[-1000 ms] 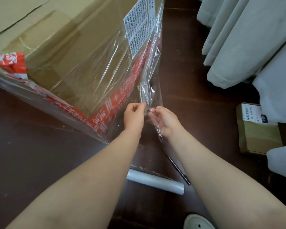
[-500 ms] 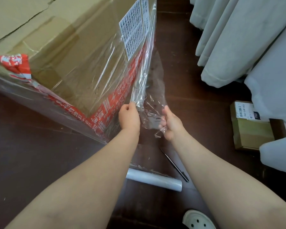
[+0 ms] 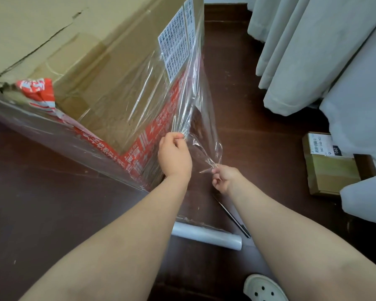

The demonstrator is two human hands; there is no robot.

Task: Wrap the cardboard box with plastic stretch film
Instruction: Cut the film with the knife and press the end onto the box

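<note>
In the head view, a large brown cardboard box [image 3: 96,61] banded with red printed tape is seen standing on a dark wooden floor [image 3: 41,203]. Its nearest vertical corner is turned toward the viewer. Bare floor is left open along the box's left face and in a strip to the right of the corner. That strip is bounded on the far right by pale grey curtains [image 3: 302,51] and a white draped cloth [image 3: 360,127].

A small brown cardboard parcel with a white label [image 3: 328,170] is lodged against the cloth, well apart from the box. A white roll of film [image 3: 206,234] lies on the floor between the forearms. A thin dark rod-like object [image 3: 232,218] lies just beside the roll, partly covered by the right forearm. A white perforated shoe [image 3: 263,287] is cut by the lower edge. A white printed label [image 3: 176,46] is stuck high on the box's right-hand face.

The clear plastic stretch film [image 3: 204,131] is seen drawn over the box's faces and hanging loose off the near corner, down to the roll. The left hand [image 3: 174,155] is held at that corner with fingers curled, pinching the film beside the red tape. The right hand [image 3: 224,178] is placed lower and nearer, clear of the box, with a gathered twist of the same film pinched in its fingertips. The film is drawn between the two hands.
</note>
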